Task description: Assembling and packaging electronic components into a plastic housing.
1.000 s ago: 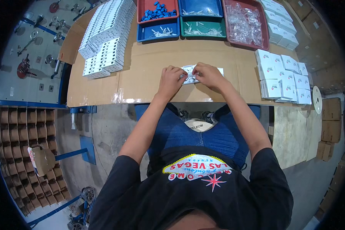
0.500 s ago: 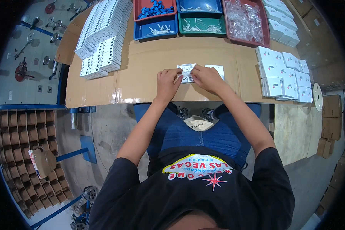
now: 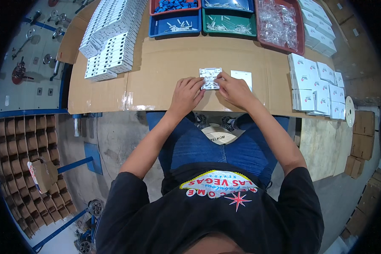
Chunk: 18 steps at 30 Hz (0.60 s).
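A white, square, shallow plastic box (image 3: 210, 72) lies open on the cardboard-covered table in front of me, with small white fittings inside. My left hand (image 3: 185, 95) grips its left side, fingers curled against the edge. Over the right side of the same box, the fingertips of my right hand (image 3: 238, 90) are pinched together; whatever they hold is too small to make out. Just beyond that hand, a flat white square cover (image 3: 244, 77) rests on the cardboard, partly hidden by the hand.
At the far side stand a blue tray (image 3: 153, 31) and a green tray (image 3: 206, 28) of small white parts, a red tray of blue pieces (image 3: 173, 6), and a red tray of clear plastic bags (image 3: 277, 23). White boxes are stacked left (image 3: 114, 55) and right (image 3: 302, 76).
My view has shifted slightly. My left fingers have moved lower along the box's left side, and my right fingers have drawn back toward its right edge, uncovering more of the inside.
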{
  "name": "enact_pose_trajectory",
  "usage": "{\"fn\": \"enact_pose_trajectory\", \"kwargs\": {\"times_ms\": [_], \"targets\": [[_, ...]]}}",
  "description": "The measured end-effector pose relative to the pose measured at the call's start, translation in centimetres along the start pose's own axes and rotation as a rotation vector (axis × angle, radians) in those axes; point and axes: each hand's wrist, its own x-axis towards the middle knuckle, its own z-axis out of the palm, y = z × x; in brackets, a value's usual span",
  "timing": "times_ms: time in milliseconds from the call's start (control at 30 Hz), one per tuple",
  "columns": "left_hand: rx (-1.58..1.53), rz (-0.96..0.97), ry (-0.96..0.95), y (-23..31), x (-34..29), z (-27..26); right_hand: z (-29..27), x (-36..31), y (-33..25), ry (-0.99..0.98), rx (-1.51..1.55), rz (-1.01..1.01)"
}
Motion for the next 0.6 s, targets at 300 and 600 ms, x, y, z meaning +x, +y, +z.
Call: {"fn": "enact_pose_trajectory", "kwargs": {"times_ms": [300, 600], "targets": [[0.043, -0.037, -0.034, 0.6, -0.1, 0.2, 0.0, -0.7, -0.5, 0.054, 0.085, 0.070], [0.007, -0.068, 0.005, 1.1, -0.8, 1.0, 0.5, -0.3, -0.4, 0.103, 0.086, 0.050]]}}
